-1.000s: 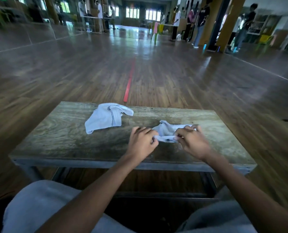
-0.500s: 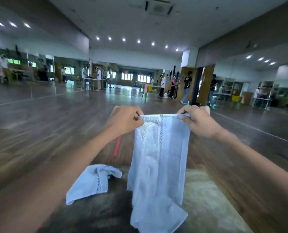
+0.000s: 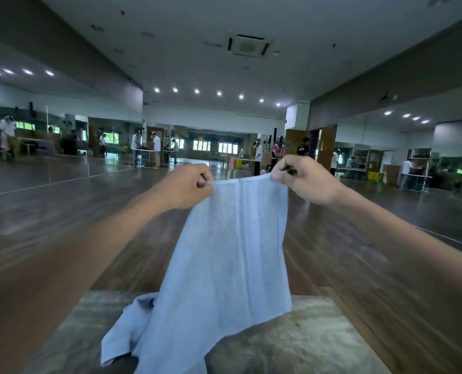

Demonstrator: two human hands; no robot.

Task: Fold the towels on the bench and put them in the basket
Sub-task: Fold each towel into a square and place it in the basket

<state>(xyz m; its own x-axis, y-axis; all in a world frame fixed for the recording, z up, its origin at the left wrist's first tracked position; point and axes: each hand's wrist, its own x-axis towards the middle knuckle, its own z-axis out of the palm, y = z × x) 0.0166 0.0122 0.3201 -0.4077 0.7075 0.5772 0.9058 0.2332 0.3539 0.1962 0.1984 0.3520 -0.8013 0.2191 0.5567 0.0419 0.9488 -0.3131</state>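
Wood floor [image 3: 62, 217], dark and glossy, fills most of my view. It runs back to a far wall where people stand at tables, too small and blurred for me to count. Nearer to me is one worktop [image 3: 319, 341], its worn greyish top showing along the bottom of the view.

I count two towels, both pale blue. The hanging towel [image 3: 232, 252] is up in the air in front of me, spread out from its top edge, with one woven stripe running down it right of centre. Its lower part drapes down over the worktop, and I cannot tell whether it touches the surface. The crumpled towel [image 3: 122, 336] lies on the worktop at lower left, partly hidden behind the hanging one.

Two hands are raised level with each other, well above the worktop. The left hand [image 3: 186, 186] pinches the hanging towel's top left corner between thumb and curled fingers. The right hand [image 3: 302, 178] pinches the top right corner the same way. The top edge runs nearly straight between them.
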